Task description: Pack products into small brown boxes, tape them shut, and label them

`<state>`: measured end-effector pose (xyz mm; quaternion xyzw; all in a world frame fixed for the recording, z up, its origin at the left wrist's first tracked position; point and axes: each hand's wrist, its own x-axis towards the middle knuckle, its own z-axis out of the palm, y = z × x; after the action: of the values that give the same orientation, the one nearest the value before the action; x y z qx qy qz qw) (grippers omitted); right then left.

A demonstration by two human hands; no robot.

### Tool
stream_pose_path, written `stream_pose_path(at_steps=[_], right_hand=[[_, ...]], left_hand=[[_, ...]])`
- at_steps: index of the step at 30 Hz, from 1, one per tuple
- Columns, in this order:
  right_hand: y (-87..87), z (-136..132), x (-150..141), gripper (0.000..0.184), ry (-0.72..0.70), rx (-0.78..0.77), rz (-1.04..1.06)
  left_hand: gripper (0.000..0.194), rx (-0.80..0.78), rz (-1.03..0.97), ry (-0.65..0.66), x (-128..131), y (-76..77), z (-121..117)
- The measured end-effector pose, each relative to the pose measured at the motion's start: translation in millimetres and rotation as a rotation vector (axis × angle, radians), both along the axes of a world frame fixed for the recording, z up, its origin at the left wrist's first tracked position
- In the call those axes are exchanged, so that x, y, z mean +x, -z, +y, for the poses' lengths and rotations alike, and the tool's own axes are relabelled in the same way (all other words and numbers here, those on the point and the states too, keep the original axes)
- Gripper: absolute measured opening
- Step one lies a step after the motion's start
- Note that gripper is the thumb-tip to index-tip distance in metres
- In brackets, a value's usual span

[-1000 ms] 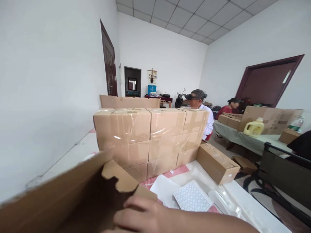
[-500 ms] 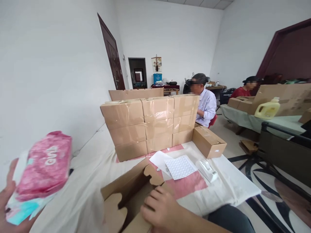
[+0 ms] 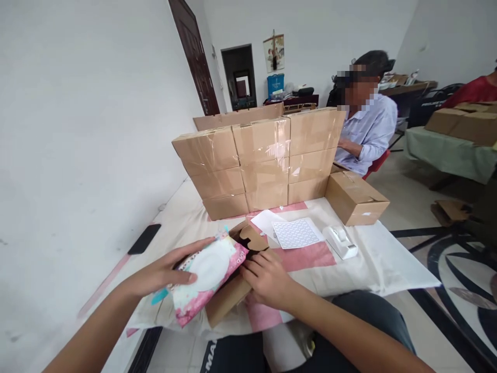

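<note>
My left hand (image 3: 171, 272) grips a pink and white pack of wet wipes (image 3: 212, 267) with a white oval lid, thumb on top. The pack is tilted over an open cardboard box (image 3: 229, 300) and covers much of its opening. My right hand (image 3: 267, 274) has its fingers curled over the box's near right edge, by a raised scalloped flap (image 3: 252, 238). The inside of the box is mostly hidden.
Taped boxes (image 3: 264, 166) are stacked behind. A single closed box (image 3: 357, 199), a label sheet (image 3: 297, 233) and a white tape dispenser (image 3: 340, 242) lie to the right. A black phone (image 3: 144, 239) rests at left. A co-worker (image 3: 367, 122) sits beyond the stack.
My left hand has brought the wipes pack from the far left to over the open box. The view has shifted. My right hand still holds the box.
</note>
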<state>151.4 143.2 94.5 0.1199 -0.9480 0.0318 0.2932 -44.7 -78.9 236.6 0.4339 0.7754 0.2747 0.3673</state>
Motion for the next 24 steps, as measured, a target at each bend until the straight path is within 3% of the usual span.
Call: stream_pose_path(at_steps=[3,10,18,24], right_hand=[[-2.8,-1.7,-2.5,0.011,-0.034,0.084,0.104],[-7.8,1.1,-4.3,0.016,-0.132,0.164,0.152],[-8.1,1.5,-6.1,0.014,-0.106,0.154,0.043],[-14.5,5.1,-1.2,0.019,-0.07,0.157,-0.093]], left_hand=[[0.078,-0.042,0.05,0.078,8.4,-1.0,12.1],[0.07,-0.028,0.021,0.068,6.9,13.5,35.0],[0.071,-0.13,-0.154,0.189,-15.7,29.3,69.2],[0.066,-0.091,-0.143,0.22,-10.0,46.2,89.7]])
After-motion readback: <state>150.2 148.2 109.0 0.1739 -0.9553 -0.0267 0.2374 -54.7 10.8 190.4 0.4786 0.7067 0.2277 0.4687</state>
